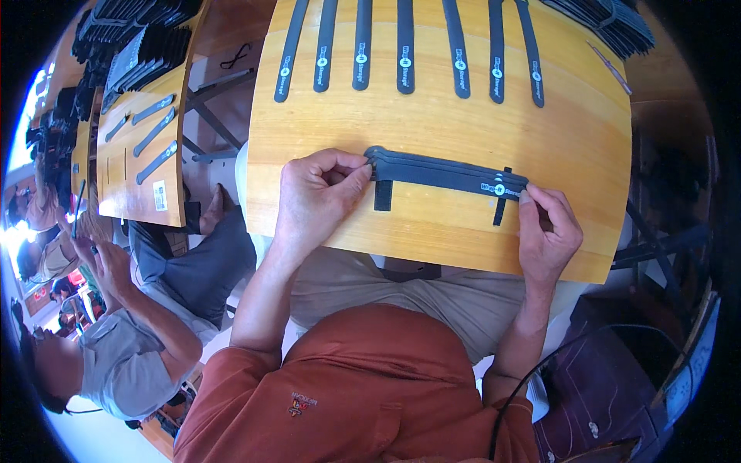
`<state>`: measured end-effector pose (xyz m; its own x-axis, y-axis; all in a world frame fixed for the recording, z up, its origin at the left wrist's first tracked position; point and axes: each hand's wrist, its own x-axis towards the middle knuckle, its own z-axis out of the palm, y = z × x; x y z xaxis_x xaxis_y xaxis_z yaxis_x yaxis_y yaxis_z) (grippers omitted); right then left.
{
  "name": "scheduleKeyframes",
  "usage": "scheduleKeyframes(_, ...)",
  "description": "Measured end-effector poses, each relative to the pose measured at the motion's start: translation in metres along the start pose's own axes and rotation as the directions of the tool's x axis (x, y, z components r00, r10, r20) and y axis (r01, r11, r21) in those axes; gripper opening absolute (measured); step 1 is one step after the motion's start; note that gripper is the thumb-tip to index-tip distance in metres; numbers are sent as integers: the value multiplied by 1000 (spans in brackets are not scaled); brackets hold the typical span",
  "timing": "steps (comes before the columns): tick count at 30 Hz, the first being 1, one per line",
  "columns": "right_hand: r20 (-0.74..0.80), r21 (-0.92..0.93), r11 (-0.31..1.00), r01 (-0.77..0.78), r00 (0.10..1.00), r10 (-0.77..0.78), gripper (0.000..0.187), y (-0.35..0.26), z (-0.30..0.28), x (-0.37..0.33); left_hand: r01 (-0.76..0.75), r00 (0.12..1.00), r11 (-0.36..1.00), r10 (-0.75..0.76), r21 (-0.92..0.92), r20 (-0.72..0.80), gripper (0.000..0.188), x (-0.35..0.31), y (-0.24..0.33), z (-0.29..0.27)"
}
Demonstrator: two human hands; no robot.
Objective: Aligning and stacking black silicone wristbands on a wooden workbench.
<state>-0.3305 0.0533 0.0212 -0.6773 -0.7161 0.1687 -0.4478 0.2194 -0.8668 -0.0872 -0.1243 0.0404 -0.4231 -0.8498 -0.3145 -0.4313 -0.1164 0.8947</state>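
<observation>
A small stack of dark grey storage straps (440,171) with a white round mark lies crosswise near the front of the wooden table (332,127). My left hand (323,197) pinches the stack's left end between thumb and fingers. At the other end, my right hand (549,230) grips the strap tips the same way. Under the stack, a wide short black strip (383,197) sticks out near my left hand. A narrower black strip (499,212) crosses under it near my right hand.
Several single straps (405,46) lie in a row along the far side. Bundled straps (606,23) sit at the far right corner, beside a thin reddish stick (610,68). On the left, a co-worker (127,347) sits by another table (116,185) with straps and stacks.
</observation>
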Motion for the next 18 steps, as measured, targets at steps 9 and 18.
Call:
scheduleKeyframes(9, -10, 1, 1000, 17, 1000, -17, 12, -1, -1, 1, -4, 1000, 1000, 4, -9, -5, 9, 1, -1, 3)
scheduleKeyframes(18, -24, 8, 998, 62, 998, -61, 9, 0, 3, 3, 15, 1000, 998, -16, -58, -16, 8, 1, -1, 3)
